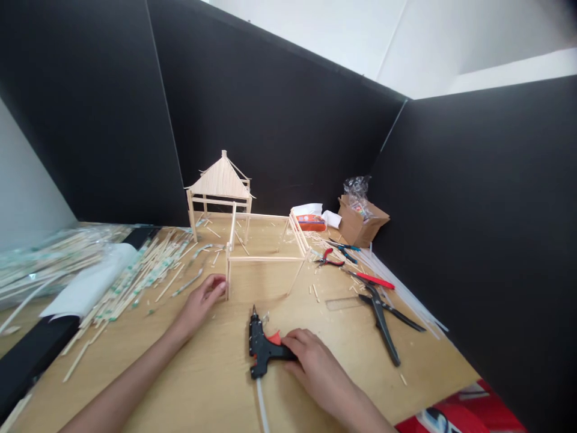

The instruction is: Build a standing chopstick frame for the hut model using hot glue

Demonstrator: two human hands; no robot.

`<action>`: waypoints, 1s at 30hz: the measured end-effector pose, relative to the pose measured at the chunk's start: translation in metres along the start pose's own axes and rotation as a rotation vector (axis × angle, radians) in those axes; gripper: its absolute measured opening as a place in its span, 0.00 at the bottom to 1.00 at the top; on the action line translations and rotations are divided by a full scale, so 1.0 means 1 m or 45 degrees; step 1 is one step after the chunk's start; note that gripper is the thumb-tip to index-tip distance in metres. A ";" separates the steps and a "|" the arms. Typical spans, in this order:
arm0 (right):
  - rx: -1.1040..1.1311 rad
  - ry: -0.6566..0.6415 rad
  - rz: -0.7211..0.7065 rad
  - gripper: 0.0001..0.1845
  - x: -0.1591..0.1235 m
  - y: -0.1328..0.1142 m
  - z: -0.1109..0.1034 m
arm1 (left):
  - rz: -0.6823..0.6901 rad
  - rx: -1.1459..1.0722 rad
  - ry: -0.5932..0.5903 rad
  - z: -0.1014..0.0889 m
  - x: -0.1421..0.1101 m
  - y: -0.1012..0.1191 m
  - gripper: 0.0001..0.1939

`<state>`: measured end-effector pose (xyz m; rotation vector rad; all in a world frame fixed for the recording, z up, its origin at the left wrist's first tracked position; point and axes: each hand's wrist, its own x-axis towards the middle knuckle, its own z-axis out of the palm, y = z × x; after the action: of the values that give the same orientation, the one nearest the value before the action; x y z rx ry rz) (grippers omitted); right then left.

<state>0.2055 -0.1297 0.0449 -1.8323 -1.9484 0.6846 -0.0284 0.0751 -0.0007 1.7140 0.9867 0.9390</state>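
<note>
Far left of the unfinished stick frame (265,258), you have bundled wooden sticks (54,264) in clear wrap, then a white sheet (90,285) and a spill of loose sticks (151,270) on the worktop (216,391). Behind the frame stands a finished stick hut (220,180) with a sloped roof.

Here's your left hand (201,304), curled right up at the frame's near post, fingertips at or just beside the wood. It's holding no separate piece, but I can't tell whether it's gripping that post. Just in front of the frame, the black glue gun (264,346) lies on its side with its nozzle pointing at the frame, and your right hand (311,361) is closed over its handle.

It looks like you're at the gluing stage, and that near post looks like the spot calling for the gun next.

Moving right of the frame, there are red-handled pliers (329,258), blue-handled pliers (345,249), and large black pliers (383,319). Behind them sits a cardboard box (358,222), and clear glue sticks (406,288) fan out along the right wall.
</note>
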 end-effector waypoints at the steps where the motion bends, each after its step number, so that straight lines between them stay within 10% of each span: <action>1: -0.002 0.013 -0.005 0.21 0.001 0.001 0.001 | -0.003 -0.019 0.011 0.000 0.001 -0.002 0.19; 10: 0.083 0.194 0.024 0.19 -0.017 0.018 -0.010 | -0.032 -0.135 0.101 0.000 0.009 -0.014 0.19; 17: -0.065 0.338 0.169 0.15 -0.040 0.076 -0.031 | -0.048 -0.191 0.155 0.001 0.010 -0.014 0.17; 30: -0.268 0.609 0.114 0.15 -0.005 0.135 -0.033 | -0.190 -0.282 0.266 -0.012 0.016 0.000 0.19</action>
<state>0.3344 -0.1277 -0.0074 -1.9881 -1.6742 0.0462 -0.0326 0.0931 0.0056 1.3599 1.0861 1.1011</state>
